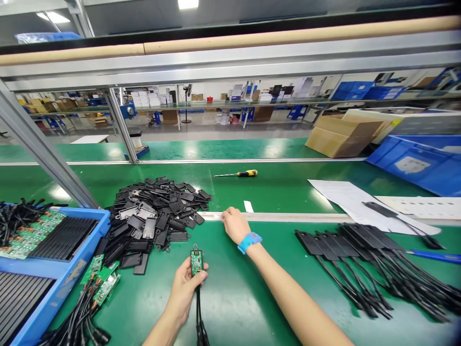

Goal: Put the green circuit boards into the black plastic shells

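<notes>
My left hand [185, 286] is closed round a small black case with a green circuit board [197, 262] inside it. The case is held upright, its wire loop at the top and black cables [200, 317] hanging below. My right hand [236, 225], with a blue wristband, is over the pale strip across the bench. Its fingers are curled together; whatever they pinch, if anything, is hidden. Left of it lies a heap of black plastic case parts [158, 206]. More green boards with cables [104, 283] lie loose at the lower left.
A blue divided tray [77, 269] with boards and black cases stands at left. Finished-looking cabled black cases [360, 240] are spread at right. Beyond lie a yellow-black screwdriver [248, 173], paper sheets [338, 194], a cardboard box [342, 134] and a blue bin [414, 163].
</notes>
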Demonstrator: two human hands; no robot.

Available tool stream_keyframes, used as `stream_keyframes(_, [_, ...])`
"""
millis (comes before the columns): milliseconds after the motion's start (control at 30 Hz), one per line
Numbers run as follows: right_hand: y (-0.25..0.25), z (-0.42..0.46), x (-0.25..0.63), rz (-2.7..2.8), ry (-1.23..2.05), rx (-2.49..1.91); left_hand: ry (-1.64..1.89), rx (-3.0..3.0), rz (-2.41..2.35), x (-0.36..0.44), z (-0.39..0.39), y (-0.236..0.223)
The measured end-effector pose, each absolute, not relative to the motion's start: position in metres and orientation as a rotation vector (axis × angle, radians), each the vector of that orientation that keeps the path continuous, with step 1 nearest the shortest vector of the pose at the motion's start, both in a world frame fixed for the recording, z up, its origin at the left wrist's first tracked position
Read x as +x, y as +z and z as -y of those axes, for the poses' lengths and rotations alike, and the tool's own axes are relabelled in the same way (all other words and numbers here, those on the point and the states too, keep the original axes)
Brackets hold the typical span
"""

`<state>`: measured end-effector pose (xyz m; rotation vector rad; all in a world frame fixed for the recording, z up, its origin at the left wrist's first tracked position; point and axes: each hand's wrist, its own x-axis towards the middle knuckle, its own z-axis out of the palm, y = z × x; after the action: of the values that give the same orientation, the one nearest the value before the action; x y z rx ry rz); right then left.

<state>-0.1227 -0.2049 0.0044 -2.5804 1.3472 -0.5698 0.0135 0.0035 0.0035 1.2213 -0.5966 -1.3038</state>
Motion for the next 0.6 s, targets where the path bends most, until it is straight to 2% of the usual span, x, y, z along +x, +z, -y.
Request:
stream_keyframes(267, [0.014,0.191,-0.049,-0.994,-0.477,-2.686,-1.343,1.208,0.572,0.019,-0.004,0.007])
stream_keyframes(600, [0.02,0.148,-0.109,-1.165,-0.647,-2.379,-1.4,1.214,0.59,0.016,-0.004,0.005])
